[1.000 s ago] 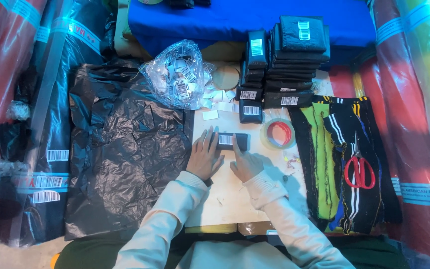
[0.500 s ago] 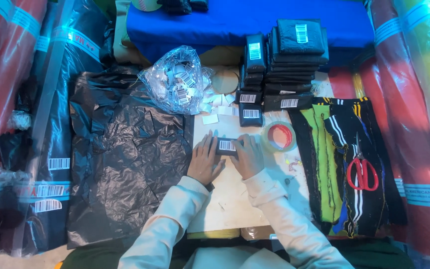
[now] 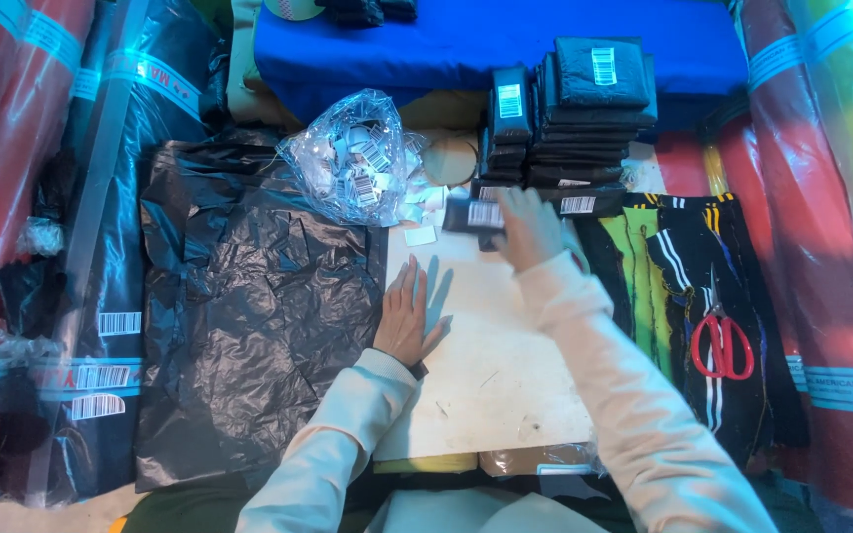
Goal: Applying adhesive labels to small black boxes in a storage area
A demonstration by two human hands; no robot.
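- Far left: rolls of cloth (image 3: 12, 197) in clear wrap lie along the left side, closing it off.
- Black plastic sheet (image 3: 249, 316), crumpled, covers the ground left of the board (image 3: 496, 385) and reaches its left edge.
- Clear bag of labels (image 3: 357, 168) sits at the board's far left corner, partly over the sheet.
- Left hand (image 3: 405, 321) lies flat on the board's left edge, palm down, fingers together and straight, holding nothing.
- Board middle and near edge bare; open room there.
- Loose white label (image 3: 420, 235) lies near the far edge, just ahead of the left hand.
- Right hand (image 3: 530, 227) at the far edge, fingers closed around a small black packet (image 3: 473, 213), lifted just off the board.
- Stack of black packets (image 3: 584, 109) stands directly beyond the right hand, blocking the far right corner.
- Striped cloth (image 3: 683, 296) borders the right edge; red scissors (image 3: 723, 345) lie on it, well apart from both hands.
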